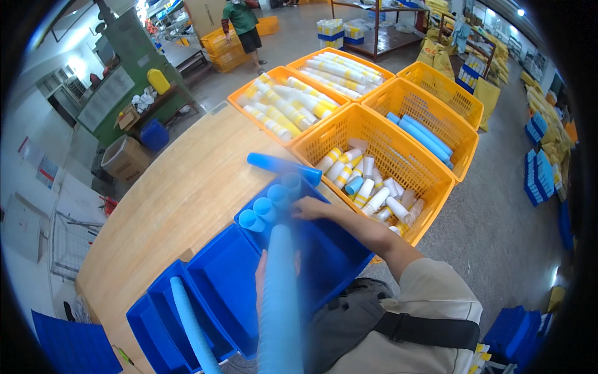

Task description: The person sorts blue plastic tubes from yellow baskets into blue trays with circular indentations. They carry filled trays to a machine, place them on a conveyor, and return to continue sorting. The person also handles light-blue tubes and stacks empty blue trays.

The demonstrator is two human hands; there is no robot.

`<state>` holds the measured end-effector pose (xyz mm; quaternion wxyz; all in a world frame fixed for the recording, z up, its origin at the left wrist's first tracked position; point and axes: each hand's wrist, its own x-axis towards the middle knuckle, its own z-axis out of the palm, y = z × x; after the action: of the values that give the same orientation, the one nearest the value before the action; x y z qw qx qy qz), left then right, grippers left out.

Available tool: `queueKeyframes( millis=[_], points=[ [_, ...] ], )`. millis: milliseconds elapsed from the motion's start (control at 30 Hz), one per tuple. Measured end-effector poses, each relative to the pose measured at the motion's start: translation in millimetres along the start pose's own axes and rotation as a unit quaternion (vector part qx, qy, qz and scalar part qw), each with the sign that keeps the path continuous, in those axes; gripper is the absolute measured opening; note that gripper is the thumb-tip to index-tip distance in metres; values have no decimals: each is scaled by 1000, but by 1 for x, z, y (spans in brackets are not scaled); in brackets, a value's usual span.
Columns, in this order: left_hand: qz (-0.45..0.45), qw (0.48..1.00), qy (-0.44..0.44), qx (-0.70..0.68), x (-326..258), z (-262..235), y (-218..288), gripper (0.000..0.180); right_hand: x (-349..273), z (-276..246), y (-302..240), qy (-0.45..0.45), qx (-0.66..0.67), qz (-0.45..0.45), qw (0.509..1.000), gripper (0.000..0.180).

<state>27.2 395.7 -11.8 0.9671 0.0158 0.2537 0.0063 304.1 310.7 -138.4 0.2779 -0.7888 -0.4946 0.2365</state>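
A long stack of nested light-blue cups (280, 293) rises from the lower edge. My left hand (260, 277) is wrapped round it, its fingers partly hidden behind the stack. Beyond the stack's far end, several light-blue cups (251, 220) stand in a slanting row in a blue tray (336, 249), mouths up. My right hand (308, 208) is beside the far cups of the row, fingers curled; haze there hides what they hold, if anything. A darker blue cup stack (283, 167) lies across the far edge of the tray.
The blue trays sit on a round-edged wooden table (168, 193). Another light-blue stack (190, 324) leans in a narrow blue tray (156, 311). Orange crates (398, 156) at the far right hold white, yellow and blue cups. Farther back stands a person (241, 28) near more crates.
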Motion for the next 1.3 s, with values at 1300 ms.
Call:
queueKeyframes(
  millis=[1300],
  points=[
    [-43, 997, 15, 57, -6, -37, 11, 73, -47, 78, -99, -79, 821, 230, 517, 61]
  ],
)
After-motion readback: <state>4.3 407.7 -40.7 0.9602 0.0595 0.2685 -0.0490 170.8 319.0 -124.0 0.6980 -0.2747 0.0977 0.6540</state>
